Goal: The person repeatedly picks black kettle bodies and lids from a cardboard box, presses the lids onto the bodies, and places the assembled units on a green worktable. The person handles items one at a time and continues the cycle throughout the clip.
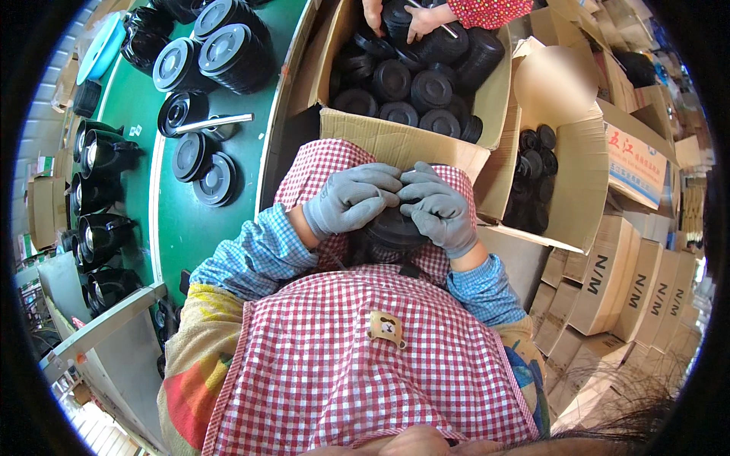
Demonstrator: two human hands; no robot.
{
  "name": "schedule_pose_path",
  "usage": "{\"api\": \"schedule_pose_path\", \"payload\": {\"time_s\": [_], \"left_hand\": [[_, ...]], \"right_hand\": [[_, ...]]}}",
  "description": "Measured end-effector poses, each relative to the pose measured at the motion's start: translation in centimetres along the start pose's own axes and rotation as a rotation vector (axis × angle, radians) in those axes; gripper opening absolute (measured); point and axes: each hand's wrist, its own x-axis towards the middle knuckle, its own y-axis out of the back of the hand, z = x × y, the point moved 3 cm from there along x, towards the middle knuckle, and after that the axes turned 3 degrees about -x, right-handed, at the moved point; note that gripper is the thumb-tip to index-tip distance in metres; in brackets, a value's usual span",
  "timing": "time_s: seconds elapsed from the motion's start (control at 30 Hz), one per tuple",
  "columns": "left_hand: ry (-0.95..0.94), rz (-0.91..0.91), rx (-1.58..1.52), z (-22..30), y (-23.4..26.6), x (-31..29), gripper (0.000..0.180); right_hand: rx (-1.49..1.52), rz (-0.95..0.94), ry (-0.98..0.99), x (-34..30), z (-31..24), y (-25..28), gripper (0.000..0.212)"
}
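My left hand (356, 199), in a grey glove, curls its fingers over the left edge of a black round plastic part (394, 230) on my lap. My right hand (439, 205), gloved the same way, closes on that part's right edge, its fingertips close to those of the left. Both hands partly cover the part, so its full shape is hidden. Straight ahead stands an open cardboard box (411, 140) of black ridged discs (432, 90). To the left, on a green bench (251, 144), lie stacked black discs (215, 179) and a silver metal rod (215, 123).
Another person's hands (426, 21) reach into the far side of the box near a metal rod. A second box (589, 178) holds smaller black parts (537, 163). Black glossy vessels (103, 237) line the bench's left side. Stacked cartons (604, 277) stand at the right.
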Motion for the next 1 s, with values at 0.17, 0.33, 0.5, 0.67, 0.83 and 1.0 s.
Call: {"api": "schedule_pose_path", "payload": {"time_s": [0.17, 0.33, 0.5, 0.67, 0.83, 1.0], "left_hand": [[-0.070, -0.029, 0.084, 0.4, 0.0, 0.2, 0.024], [0.093, -0.056, 0.045, 0.6, 0.4, -0.2, 0.035], [0.223, -0.204, 0.479, 5.5, -0.4, 0.8, 0.098], [0.465, -0.154, 0.664, 1.1, 1.8, 0.6, 0.090], [0.288, -0.255, 0.573, 3.5, -0.2, 1.0, 0.082], [0.414, -0.412, 0.771, 1.7, 2.0, 0.7, 0.082]], "right_hand": [[0.045, -0.042, -0.007, -0.4, 0.8, -0.1, 0.004], [0.113, -0.037, -0.067, -0.4, 0.9, -0.1, 0.018], [-0.056, -0.041, -0.210, -0.7, 1.5, -0.4, 0.072], [-0.308, -0.122, -0.020, -2.1, -1.0, -1.3, 0.068], [-0.339, -0.028, -0.082, -1.8, 0.8, -1.6, 0.066], [-0.281, -0.268, -0.050, -1.1, -1.5, -1.1, 0.077]]}}
